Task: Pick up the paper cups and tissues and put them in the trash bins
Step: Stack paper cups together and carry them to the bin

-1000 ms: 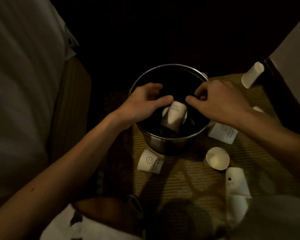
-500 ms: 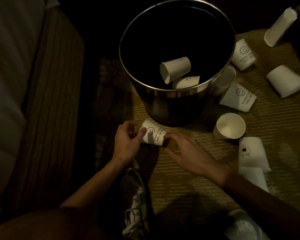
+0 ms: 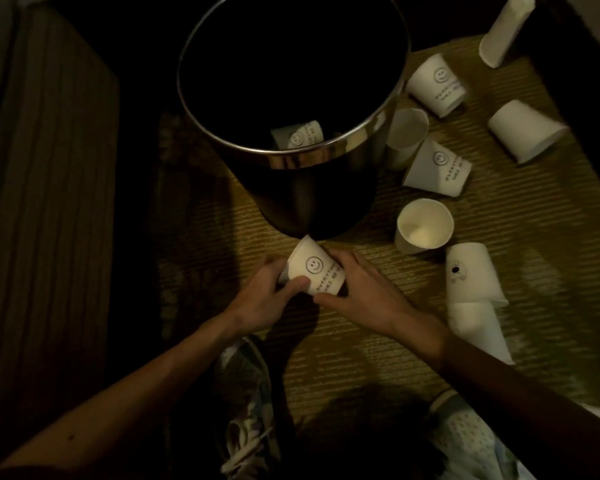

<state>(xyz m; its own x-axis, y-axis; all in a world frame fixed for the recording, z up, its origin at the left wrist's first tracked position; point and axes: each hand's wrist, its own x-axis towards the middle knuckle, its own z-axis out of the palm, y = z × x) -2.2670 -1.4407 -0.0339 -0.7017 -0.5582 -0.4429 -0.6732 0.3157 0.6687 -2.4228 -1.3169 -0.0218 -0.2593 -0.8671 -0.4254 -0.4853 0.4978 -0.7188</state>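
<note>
Landmark: the trash bin (image 3: 312, 188), a dark round can with a shiny metal rim, stands upright on the woven mat (image 3: 361, 358). All places below are given from it.
Held cup: the smiley paper cup (image 3: 314, 271) lies on its side directly in front of the bin, on your side. Its base end points at the bin's foot and is just beside it. Whether the two touch, or whether the cup is clear of the mat, cannot be told.
Left hand: your left hand (image 3: 267, 299) grips the cup from the left, with the thumb laid across its printed face.
Right hand: your right hand (image 3: 364, 292) holds the same cup from the right, fingers curled about its rim end. The two hands are close together, with the cup between them.
Inside the bin: one printed cup (image 3: 300, 135) lies at the bottom, against the near wall.
Right of the bin: a plain cup (image 3: 406, 136) lies against the bin's wall. Two smiley cups (image 3: 437, 84) (image 3: 437, 168) lie just beyond it. A blank cup (image 3: 523, 131) lies farther out.
Right front of the bin: an open cup (image 3: 425, 225) stands mouth up. Beside it lies a cup with a small drawing (image 3: 470, 275), and another cup (image 3: 478, 327) lies against that one.
Far right, behind the bin: a tall white cup shape (image 3: 504, 29) leans at the mat's edge.
Nearest you: your shoes (image 3: 246, 386) rest on the mat.
</note>
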